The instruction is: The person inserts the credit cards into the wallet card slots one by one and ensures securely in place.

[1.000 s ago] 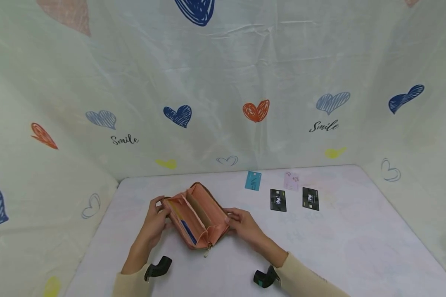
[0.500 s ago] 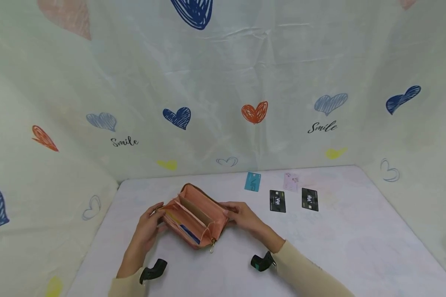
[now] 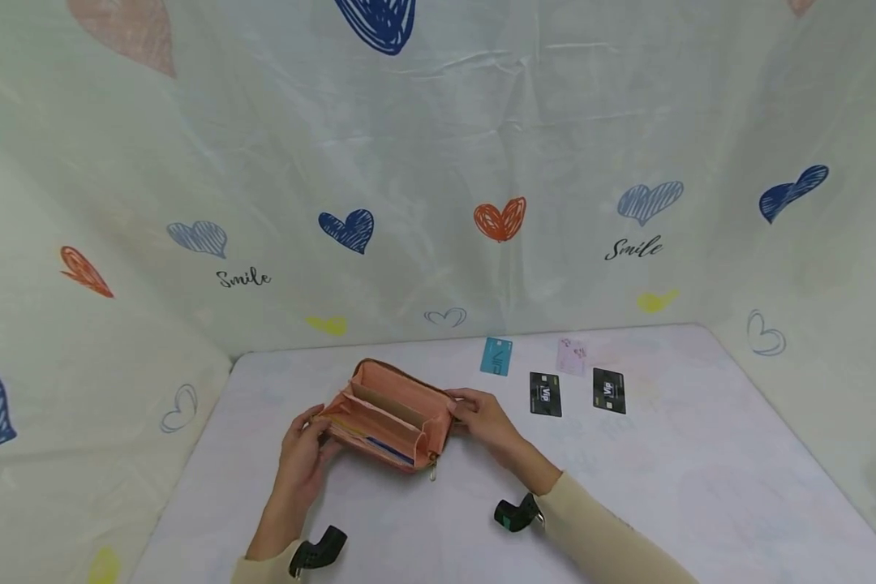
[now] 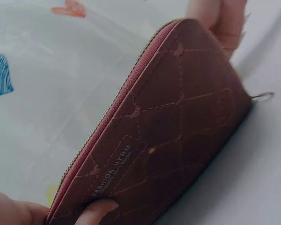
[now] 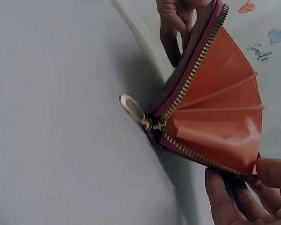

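Observation:
A pink zip-around wallet [image 3: 380, 403] is spread wide between both hands, its divided pockets facing up. My left hand [image 3: 302, 462] grips its left end, with a fingertip pressed on the quilted outer side in the left wrist view. The right hand [image 3: 487, 423] pinches the edge at the other end, thumb inside and fingers beneath. In the front pocket shows the edge of a blue card [image 3: 390, 450], with something yellowish beside it. A gold zipper pull [image 5: 131, 108] dangles from the near corner, between brass zip teeth.
On the white table [image 3: 628, 503], right of the wallet, lie a teal VIP card [image 3: 496, 357], a pale pink card [image 3: 572, 357], a black VIP card [image 3: 545, 395] and a second black card [image 3: 609, 391]. A heart-printed curtain [image 3: 423, 162] hangs behind.
The wallet has turned counterclockwise between the hands, so its long side lies more level, and its near corner has moved right and away. The loose cards have stayed put.

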Demonstrator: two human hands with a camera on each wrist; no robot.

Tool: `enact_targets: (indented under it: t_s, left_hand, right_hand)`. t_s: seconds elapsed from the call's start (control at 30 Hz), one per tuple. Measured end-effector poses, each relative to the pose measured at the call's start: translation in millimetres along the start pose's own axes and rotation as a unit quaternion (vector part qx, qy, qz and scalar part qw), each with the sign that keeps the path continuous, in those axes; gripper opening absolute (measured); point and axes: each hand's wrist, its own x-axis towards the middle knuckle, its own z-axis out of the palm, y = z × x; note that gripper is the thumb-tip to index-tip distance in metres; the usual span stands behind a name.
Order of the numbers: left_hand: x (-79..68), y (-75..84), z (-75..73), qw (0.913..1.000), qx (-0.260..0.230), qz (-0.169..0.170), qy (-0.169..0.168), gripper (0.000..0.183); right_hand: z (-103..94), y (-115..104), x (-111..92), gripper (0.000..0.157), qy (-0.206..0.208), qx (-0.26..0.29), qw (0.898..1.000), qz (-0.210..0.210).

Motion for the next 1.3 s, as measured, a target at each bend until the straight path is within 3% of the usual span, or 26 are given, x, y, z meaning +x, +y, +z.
enact_targets:
  t_s: [0.27,0.47,0.6,0.77,0.87,0.97,1.13,1.3]
  left_hand:
    - [-12.3,-7.8,7.8,0.9999,0.011,-0.003,-0.001,0.043]
    - [-18.0,-9.7,7.0,0.9997,-0.019,-0.011,-0.012,0.043]
    - [-21.6,-13.3,9.2,0.9989,-0.045,-0.011,-0.006,0.044]
    - [-26.2,-13.9,9.8,0.9991,-0.039,-0.010,-0.010,0.045]
    - [-25.9,-10.5,6.2,0.9997,0.002,-0.010,-0.020,0.039]
    - [-19.3,-6.6,-0.9,0.9970,0.074,-0.002,-0.023,0.034]
    - [2.9,-6.1,-15.0,0.9835,0.177,0.019,-0.033,0.036]
    - [19.0,-7.4,-22.7,0.9720,0.217,0.033,-0.084,0.042]
  right_hand:
    - [-8.5,-2,16,0.035,0.044,-0.021,0.999,0.001]
    - [-13.9,-2,26,0.034,0.053,-0.025,0.998,-0.004]
    - [-14.6,0,26,0.033,0.076,-0.020,0.997,0.002]
    - [-17.3,5,20,0.033,0.068,-0.014,0.998,0.002]
    - [-19.8,5,19,0.034,0.053,-0.015,0.998,-0.014]
    - [-22.1,4,20,0.035,0.043,-0.021,0.998,-0.031]
    - [-24.4,1,23,0.035,0.043,-0.021,0.999,-0.023]
    - [-24.5,2,25,0.035,0.038,-0.017,0.999,-0.017]
